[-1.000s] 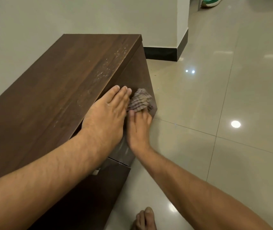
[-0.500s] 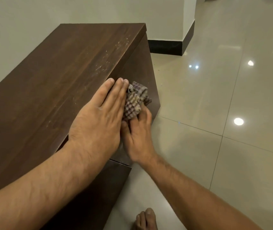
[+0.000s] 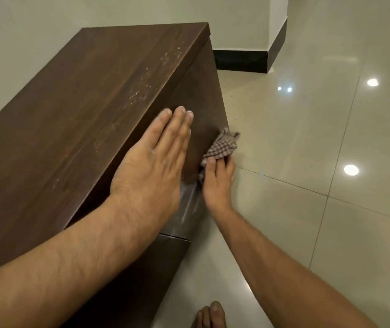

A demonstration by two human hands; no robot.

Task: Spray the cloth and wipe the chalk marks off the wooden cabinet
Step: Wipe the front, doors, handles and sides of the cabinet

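A dark wooden cabinet (image 3: 75,129) stands against the wall, with faint white chalk marks (image 3: 139,93) along the front part of its top and a pale smear low on its front face. My left hand (image 3: 151,166) lies flat, fingers together, over the cabinet's top front edge. Low against the front face, my right hand (image 3: 217,183) presses a bunched checked cloth (image 3: 222,147). The cloth sticks out past my fingertips near the cabinet's lower right corner.
Glossy beige floor tiles (image 3: 307,162) spread to the right of the cabinet. A wall corner with a black skirting board (image 3: 241,60) stands beyond it. My bare toes (image 3: 210,316) show at the bottom edge.
My right hand has slid the cloth down and to the right across the front face, away from my left hand. My left hand has stayed on the top edge.
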